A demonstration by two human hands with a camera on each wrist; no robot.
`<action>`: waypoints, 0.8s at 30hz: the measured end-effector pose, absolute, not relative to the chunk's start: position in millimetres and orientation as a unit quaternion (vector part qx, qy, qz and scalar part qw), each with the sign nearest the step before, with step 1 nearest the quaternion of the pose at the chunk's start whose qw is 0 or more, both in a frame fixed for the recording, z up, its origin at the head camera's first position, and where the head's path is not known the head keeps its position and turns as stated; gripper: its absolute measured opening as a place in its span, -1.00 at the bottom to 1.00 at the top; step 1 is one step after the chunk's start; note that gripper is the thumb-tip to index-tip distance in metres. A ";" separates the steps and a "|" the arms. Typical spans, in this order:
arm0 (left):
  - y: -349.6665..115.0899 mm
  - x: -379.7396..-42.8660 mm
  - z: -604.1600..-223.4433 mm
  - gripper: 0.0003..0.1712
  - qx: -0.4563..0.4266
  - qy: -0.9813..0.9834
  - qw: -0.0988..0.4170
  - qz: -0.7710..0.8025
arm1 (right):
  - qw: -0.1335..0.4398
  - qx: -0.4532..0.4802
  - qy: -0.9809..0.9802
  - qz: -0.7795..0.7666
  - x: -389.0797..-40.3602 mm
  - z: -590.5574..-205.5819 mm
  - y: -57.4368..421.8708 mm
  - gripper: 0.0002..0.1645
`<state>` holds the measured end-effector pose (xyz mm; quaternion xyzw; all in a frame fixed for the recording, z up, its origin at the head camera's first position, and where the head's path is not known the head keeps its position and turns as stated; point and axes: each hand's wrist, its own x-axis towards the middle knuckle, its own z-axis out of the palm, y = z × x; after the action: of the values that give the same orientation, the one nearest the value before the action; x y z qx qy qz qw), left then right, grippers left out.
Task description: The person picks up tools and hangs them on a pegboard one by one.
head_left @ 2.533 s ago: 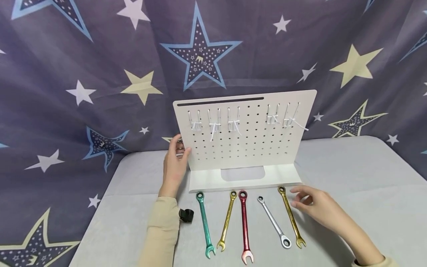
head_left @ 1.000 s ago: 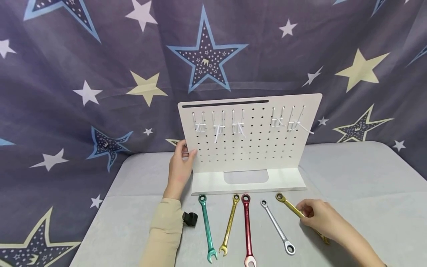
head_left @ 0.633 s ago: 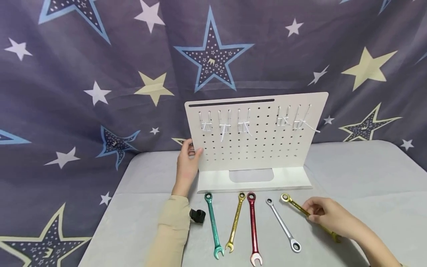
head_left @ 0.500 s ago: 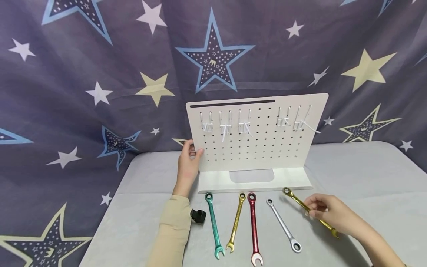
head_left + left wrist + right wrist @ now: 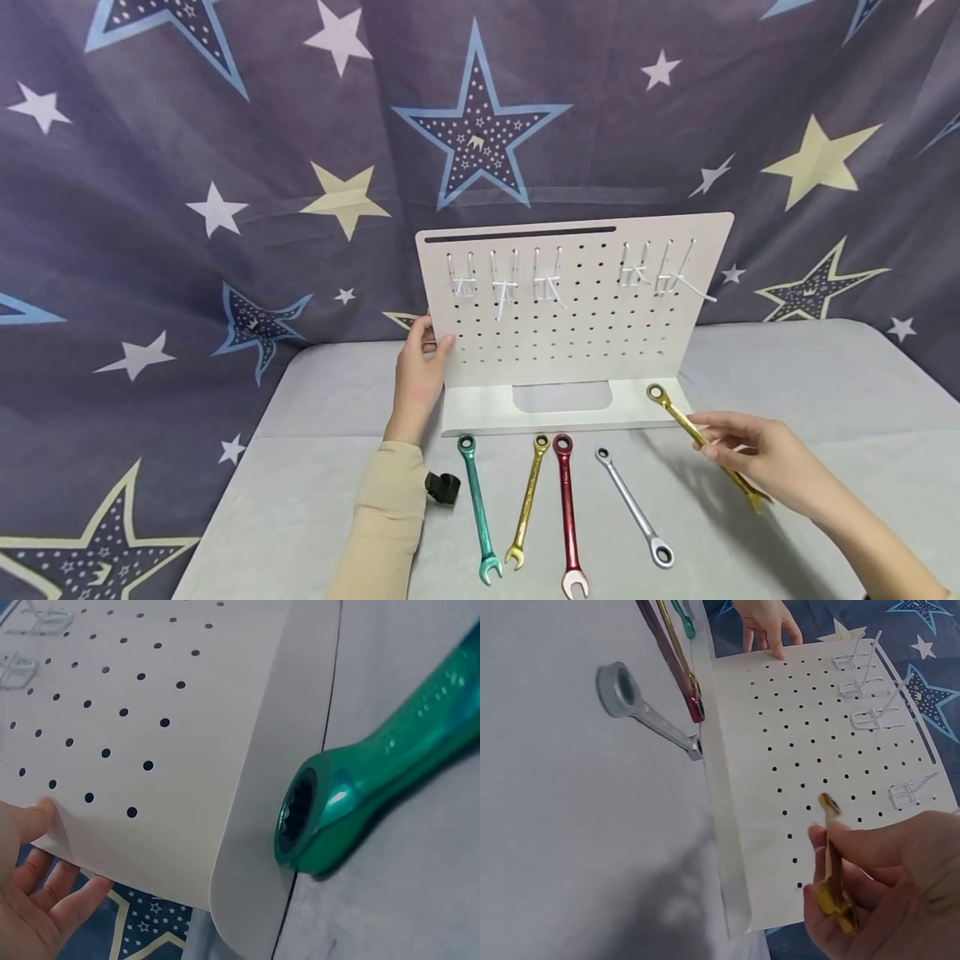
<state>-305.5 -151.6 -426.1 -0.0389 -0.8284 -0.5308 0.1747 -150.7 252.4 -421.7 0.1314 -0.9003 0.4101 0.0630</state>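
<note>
My right hand (image 5: 765, 458) is pinching the gold wrench (image 5: 677, 416), seemingly for carrying; my left hand (image 5: 417, 383) is gripping the pegboard (image 5: 555, 372); hooks (image 5: 636, 273) beyond my right fingers (image 5: 724, 421) are probably needing aim.

Glossy metal wrenches (image 5: 681, 419) — smooth, matt pegboard (image 5: 566, 320).

You have two gold combination wrenches (image 5: 528, 500), one green combination wrench (image 5: 478, 504), one red combination wrench (image 5: 568, 508) and one silver double-ring wrench (image 5: 632, 503). You also count one white pegboard (image 5: 564, 367), five white wire hooks (image 5: 505, 292) and one table (image 5: 285, 500).
</note>
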 end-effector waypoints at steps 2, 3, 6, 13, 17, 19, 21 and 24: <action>-151.4 -305.4 -426.0 -0.61 -0.039 -0.827 0.175 -0.533 | 0.079 0.122 -0.902 0.407 -151.7 -418.1 253.1 -0.58; -151.3 -305.3 -426.0 -0.62 -0.039 -0.827 0.174 -0.533 | 0.085 0.114 -0.904 0.403 -152.2 -416.3 253.1 -0.58; -151.4 -305.4 -426.1 -0.62 -0.038 -0.824 0.175 -0.537 | 0.100 0.094 -0.909 0.392 -154.0 -411.1 252.7 -0.59; -150.7 -305.8 -427.3 -0.64 -0.032 -0.823 0.185 -0.537 | 0.137 0.090 -0.904 0.395 -159.9 -395.6 253.6 -0.62; -149.4 -305.5 -427.0 -0.67 -0.027 -0.825 0.191 -0.531 | 0.146 0.081 -0.899 0.406 -163.1 -384.8 256.4 -0.60; -148.9 -305.5 -426.8 -0.68 -0.023 -0.826 0.192 -0.529 | 0.148 0.075 -0.896 0.412 -164.6 -379.9 258.1 -0.60; -148.6 -305.6 -426.8 -0.69 -0.020 -0.827 0.193 -0.527 | 0.151 0.069 -0.893 0.418 -165.6 -375.7 260.0 -0.62; -147.8 -306.1 -427.1 -0.70 -0.020 -0.827 0.192 -0.528 | 0.153 0.060 -0.888 0.429 -166.2 -369.9 263.1 -0.66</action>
<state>-306.1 -147.8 -427.1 -0.0198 -0.8269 -0.5282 0.1919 -166.2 263.1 -369.9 0.0597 -0.8882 0.4291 0.1528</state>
